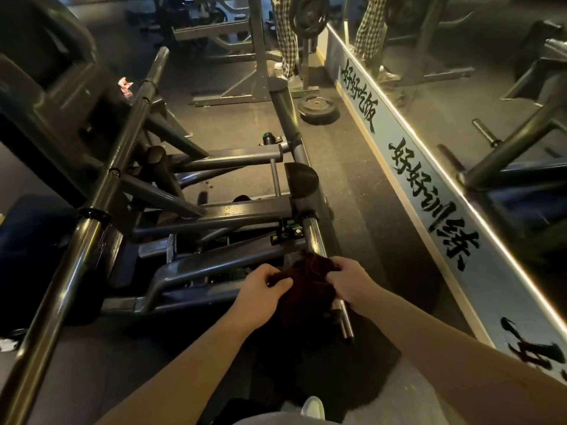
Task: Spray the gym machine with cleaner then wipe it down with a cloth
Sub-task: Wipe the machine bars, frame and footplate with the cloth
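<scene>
Machine (214,216): dark steel frame, filling the left and centre of the view, standing on the gym floor (362,191). We are holding the cloth (306,291), dark and bunched, between both hands just above the near end of the chrome rail (316,240) on the frame's right side. Left hand (264,286): grip is pinching the cloth's left edge, fingers curled. Right hand (349,283): grip is clutching the cloth's right side from above. We cannot tell whether the cloth is touching the rail, since it is hiding the part beneath it.

We are seeing no spray bottle in view, so we are judging the wiping step as the one in hand. More exactly, we seem to be gathering or refolding the cloth for a pass. No wet sheen is readable in this dim light.

Next move, as we are judging it: one hand taking the wad, pressing it onto the rail and running it along toward the black clamp (288,233), then on to the crossbars. The cloth risks snagging at the clamp's bolts.
</scene>
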Motion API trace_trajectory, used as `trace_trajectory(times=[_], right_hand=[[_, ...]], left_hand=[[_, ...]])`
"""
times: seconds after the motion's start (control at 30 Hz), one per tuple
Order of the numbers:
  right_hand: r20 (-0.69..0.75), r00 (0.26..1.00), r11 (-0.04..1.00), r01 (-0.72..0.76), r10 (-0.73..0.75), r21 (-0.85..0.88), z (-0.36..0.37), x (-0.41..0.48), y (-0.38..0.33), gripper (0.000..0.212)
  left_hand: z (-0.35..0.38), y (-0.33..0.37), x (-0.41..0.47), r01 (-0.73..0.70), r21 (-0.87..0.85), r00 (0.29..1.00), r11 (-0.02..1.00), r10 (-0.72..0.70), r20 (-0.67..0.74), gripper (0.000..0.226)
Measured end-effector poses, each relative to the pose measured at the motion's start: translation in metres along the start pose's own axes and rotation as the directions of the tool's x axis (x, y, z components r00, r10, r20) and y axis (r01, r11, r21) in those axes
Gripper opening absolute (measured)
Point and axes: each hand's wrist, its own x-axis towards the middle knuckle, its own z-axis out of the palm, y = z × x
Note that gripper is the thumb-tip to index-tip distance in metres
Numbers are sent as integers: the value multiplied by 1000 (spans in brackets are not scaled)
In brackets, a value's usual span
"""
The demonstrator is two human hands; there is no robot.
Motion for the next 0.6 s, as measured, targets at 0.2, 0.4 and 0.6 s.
trace_trajectory(times=[0.2, 0.4, 0.6], right_hand=[[-150, 982, 991, 99, -112, -90, -42, 29, 25, 48], [-1, 984, 940, 173, -181, -293, -22, 51, 59, 65], [16, 990, 865, 129, -139, -486, 7, 68, 67, 73]], left_hand=[[58, 4, 49, 33, 62, 999, 997, -34, 4, 16], [92, -20, 84, 44, 197, 999, 979, -38, -34, 39], [104, -55, 92, 95, 116, 993, 989, -87, -75, 59]])
